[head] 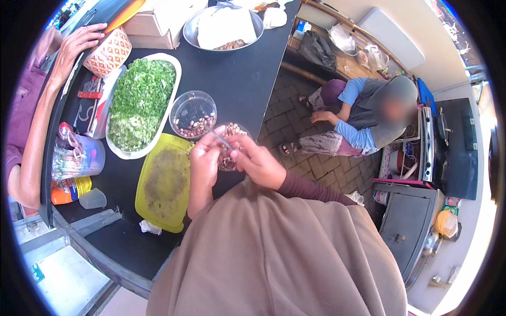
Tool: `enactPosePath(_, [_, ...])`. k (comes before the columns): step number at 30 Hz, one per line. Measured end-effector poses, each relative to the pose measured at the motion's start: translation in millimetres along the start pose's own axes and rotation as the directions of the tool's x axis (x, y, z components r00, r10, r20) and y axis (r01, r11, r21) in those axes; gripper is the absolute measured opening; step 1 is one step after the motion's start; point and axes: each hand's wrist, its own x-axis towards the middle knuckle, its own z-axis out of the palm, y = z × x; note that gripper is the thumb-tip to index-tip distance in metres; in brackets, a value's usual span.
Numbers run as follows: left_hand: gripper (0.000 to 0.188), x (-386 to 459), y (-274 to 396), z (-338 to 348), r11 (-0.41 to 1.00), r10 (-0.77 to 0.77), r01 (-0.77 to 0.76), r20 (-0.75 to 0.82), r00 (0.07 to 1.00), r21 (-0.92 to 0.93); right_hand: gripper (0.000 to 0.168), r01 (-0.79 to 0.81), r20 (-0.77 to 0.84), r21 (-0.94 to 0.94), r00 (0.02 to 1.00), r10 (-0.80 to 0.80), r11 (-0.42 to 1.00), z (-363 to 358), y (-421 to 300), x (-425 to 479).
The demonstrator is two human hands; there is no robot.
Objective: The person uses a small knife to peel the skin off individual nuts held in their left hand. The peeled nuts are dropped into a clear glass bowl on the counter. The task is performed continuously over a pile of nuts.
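In my right hand [259, 160] is a knife [222, 138], its thin blade pointing up and left toward my left hand [205, 158]. The left fingers are pinched together near the blade; whether a small piece is between them cannot be told. Under and behind my hands stands a round clear plastic bowl of cut reddish pieces [233, 128], partly hidden. Just beyond, to the left, a second clear bowl [193, 103] holds whole reddish-brown beans or peanuts [197, 126]. A yellow-green cutting board [164, 181] with dark stains lies left of my left hand.
A white oval tub [177, 79] of chopped green leaves stands beyond the board. A metal bowl [189, 37], a cardboard box [148, 29] and a plastic bucket [93, 156] are on the black table. One person's arm [35, 158] reaches in at left; another person [355, 114] sits at right.
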Motion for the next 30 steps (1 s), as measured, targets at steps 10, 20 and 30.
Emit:
enactPosePath(10, [0.033, -2.9, 8.2, 5.9, 1.0, -0.029, 0.029, 0.005, 1.0, 0.008, 0.034, -0.204, 0.046, 0.225, 0.979, 0.199, 0.953, -18.9, 8.8, -9.1])
enactPosePath(20, [0.029, -2.1, 2.7, 1.6, 1.0, 0.018, -0.018, -0.047, 0.999, -0.005, 0.038, 0.01, 0.1, -0.184, 0.995, 0.009, 0.983, -14.2, 6.5, 0.0])
enactPosePath(30, [0.031, -0.8, 3.0, 0.1, 1.0, 0.03, -0.03, -0.071, 0.997, -0.007, 0.04, 0.067, 0.117, -0.217, 0.992, -0.042, 0.974, -14.2, 11.3, 4.4])
